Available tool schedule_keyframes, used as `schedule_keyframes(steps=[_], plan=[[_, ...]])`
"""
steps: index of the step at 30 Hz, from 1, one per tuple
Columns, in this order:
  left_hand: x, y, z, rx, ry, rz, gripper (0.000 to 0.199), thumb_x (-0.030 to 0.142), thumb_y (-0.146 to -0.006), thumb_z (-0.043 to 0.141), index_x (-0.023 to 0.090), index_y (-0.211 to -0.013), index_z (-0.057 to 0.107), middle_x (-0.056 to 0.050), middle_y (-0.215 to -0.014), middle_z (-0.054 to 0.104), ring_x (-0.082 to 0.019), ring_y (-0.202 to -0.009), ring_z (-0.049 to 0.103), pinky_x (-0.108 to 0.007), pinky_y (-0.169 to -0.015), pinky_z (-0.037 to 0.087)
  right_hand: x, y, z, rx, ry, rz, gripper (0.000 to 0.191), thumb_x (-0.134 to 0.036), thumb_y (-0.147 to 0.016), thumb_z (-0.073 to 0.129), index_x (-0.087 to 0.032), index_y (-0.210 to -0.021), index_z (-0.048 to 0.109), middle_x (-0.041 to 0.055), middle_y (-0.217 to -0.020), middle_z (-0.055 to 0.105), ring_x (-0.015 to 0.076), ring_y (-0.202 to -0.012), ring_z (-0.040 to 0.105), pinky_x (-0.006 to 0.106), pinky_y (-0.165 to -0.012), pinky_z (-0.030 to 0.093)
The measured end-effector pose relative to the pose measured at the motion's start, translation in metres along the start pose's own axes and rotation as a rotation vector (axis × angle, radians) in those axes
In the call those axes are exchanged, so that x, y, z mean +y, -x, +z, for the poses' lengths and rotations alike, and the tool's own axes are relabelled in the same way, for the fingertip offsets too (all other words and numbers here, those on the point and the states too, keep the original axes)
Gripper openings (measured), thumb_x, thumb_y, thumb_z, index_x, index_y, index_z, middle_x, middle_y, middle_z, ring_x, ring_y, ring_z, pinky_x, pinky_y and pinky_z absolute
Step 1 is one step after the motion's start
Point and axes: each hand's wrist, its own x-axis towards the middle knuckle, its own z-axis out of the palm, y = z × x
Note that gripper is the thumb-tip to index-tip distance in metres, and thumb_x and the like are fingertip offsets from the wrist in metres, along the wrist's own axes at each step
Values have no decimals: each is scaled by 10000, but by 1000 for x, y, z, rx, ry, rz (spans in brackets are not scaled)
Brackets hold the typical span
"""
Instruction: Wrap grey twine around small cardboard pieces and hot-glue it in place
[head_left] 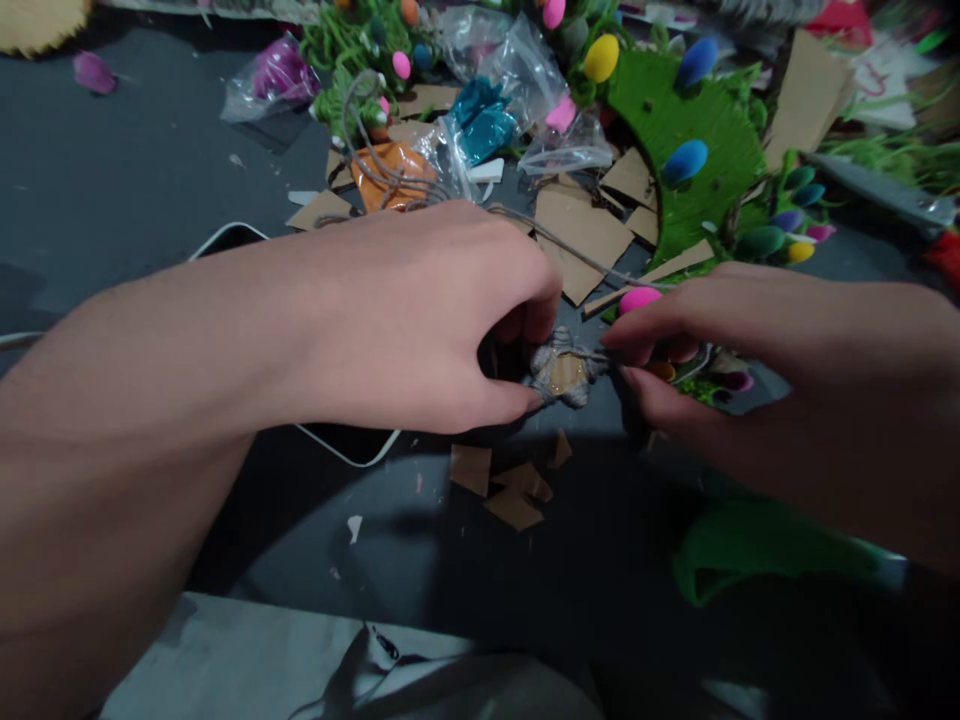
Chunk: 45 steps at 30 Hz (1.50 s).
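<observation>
A small cardboard star [568, 373] wound with grey cord sits near the middle of the view, bare cardboard showing at its centre. My left hand [457, 310] grips its left side between thumb and fingers. On the other side, my right hand [720, 350] pinches the grey cord [592, 352] that runs onto the star. A longer length of the same cord loops over the plastic bags and passes behind my hands. Part of a bright pink egg shape [640, 299] shows behind my right fingers.
Cardboard scraps [517, 490] lie below the star, and larger cardboard pieces [581, 235] above it. Plastic bags with orange [397, 172] and teal [482, 120] contents are at the back. A green wreath piece [694, 140] with coloured eggs and scissors [885, 190] are at right. A white-edged device [360, 455] lies under my left arm.
</observation>
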Motion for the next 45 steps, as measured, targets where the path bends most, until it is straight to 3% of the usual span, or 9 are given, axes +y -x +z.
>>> schedule_keyframes(steps=[5,8,11,15,19,25,31,40,45], plan=[[0,-1,-2,-24,10,-33,359,590,-818,695,244,-908,725,5,-746,651,-195,-718,600,-376,-826,471,-2,-1,0,-2,-26,-20,200,-164,-869,661,-277,-1030,699,-37,-984,721,160,-882,667,319,-711,494],[-2,0,-5,-43,39,-17,322,567,-838,680,258,-907,736,7,-776,679,-187,-708,600,-331,-770,448,-4,-1,2,23,-20,-37,148,-177,-896,669,-281,-996,700,-50,-1041,712,142,-868,649,311,-699,479],[-5,2,-8,37,8,2,315,529,-834,670,275,-1004,745,-2,-846,694,-189,-696,578,-329,-697,416,-7,0,5,10,-36,-34,138,-181,-929,651,-282,-1008,703,-49,-1070,710,131,-880,653,294,-730,484],[-6,1,-6,74,-46,86,350,458,-863,638,271,-1131,764,-29,-946,678,-208,-784,605,-346,-748,433,-9,0,6,25,-40,-41,131,-181,-945,641,-281,-1007,699,-49,-1061,711,120,-871,656,272,-735,482],[-6,0,-1,36,-18,125,241,337,-866,631,308,-1057,775,-11,-990,687,-195,-782,609,-312,-658,410,-10,2,5,40,-10,-52,162,-184,-943,652,-292,-1058,687,-54,-1071,703,116,-926,653,260,-762,473],[-6,-3,3,37,-12,44,188,460,-807,703,309,-917,721,3,-899,700,-204,-725,592,-314,-609,364,-13,4,4,19,-20,-33,103,-197,-948,647,-293,-979,664,-59,-1134,681,95,-850,621,269,-679,435],[-5,-2,4,19,-12,-11,258,560,-781,676,317,-862,705,-16,-868,702,-235,-715,596,-353,-665,400,-15,2,4,7,-64,-32,120,-164,-947,624,-279,-954,658,-44,-1095,673,94,-836,607,276,-679,440],[-5,-4,7,47,-54,-17,352,657,-765,648,308,-803,654,-23,-826,693,-229,-685,582,-340,-555,344,-18,-1,2,-52,-79,-19,131,-171,-905,598,-268,-966,660,-8,-1132,655,150,-919,612,334,-721,458],[-4,-4,7,2,-39,-51,393,664,-764,660,281,-848,682,-28,-851,701,-235,-744,612,-349,-676,420,-18,-3,0,-24,-92,1,189,-160,-922,585,-278,-1037,679,-10,-1101,650,129,-848,589,331,-735,467]])
